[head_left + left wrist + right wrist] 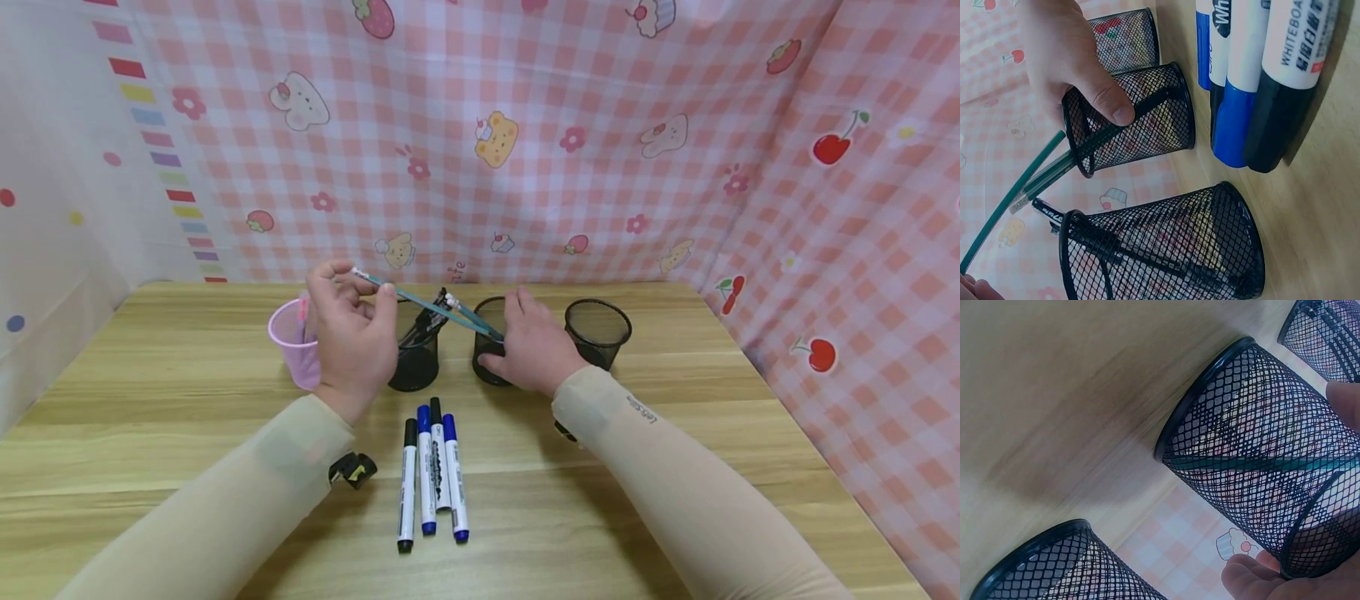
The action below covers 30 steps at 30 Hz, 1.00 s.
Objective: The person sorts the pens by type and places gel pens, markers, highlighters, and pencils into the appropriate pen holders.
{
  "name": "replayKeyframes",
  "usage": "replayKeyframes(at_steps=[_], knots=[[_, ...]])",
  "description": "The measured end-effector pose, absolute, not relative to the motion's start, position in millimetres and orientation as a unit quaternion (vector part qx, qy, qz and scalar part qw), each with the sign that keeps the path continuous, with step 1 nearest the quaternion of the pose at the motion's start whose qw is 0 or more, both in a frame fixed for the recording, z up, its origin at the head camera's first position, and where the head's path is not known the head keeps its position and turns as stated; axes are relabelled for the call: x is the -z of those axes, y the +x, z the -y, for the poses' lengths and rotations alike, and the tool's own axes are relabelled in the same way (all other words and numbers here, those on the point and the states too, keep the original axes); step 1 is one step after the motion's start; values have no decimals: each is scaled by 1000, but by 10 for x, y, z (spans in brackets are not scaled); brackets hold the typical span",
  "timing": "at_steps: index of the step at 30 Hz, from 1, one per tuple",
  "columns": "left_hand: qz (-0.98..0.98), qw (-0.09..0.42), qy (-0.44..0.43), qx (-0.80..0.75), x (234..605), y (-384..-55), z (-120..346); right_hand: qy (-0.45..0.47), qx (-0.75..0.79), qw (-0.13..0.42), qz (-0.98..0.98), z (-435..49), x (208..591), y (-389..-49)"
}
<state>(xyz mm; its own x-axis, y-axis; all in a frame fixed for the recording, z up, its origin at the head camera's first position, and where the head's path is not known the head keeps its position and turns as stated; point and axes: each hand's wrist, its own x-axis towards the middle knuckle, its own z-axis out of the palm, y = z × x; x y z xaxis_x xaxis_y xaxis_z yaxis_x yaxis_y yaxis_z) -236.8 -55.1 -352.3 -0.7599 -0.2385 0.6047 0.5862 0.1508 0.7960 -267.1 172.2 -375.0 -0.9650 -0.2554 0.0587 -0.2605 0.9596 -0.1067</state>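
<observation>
My left hand [352,333] pinches a thin green pencil [420,301] near its white end. Its other end slants down to the mouth of a black mesh cup [487,368]. My right hand [540,343] grips this cup around the rim and side; in the left wrist view its thumb [1113,106] lies across the mesh. Another green pencil [1054,173] stands tilted inside the same cup, and the right wrist view shows green through the mesh [1260,464]. My left fingers barely show at that wrist view's lower corner.
A black mesh cup of black pens [415,367] and a pink cup [298,360] stand to the left, partly behind my left hand. Another black mesh cup [598,325] stands at right. Several whiteboard markers [427,475] lie on the wooden table [187,400] in front.
</observation>
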Motion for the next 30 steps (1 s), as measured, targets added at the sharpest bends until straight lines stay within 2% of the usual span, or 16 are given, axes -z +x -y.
replayKeyframes(at_steps=[30], knots=[[708, 306, -140, 621, 3662, -2391, 347, 120, -71, 16, 990, -1720, 3769, -2688]])
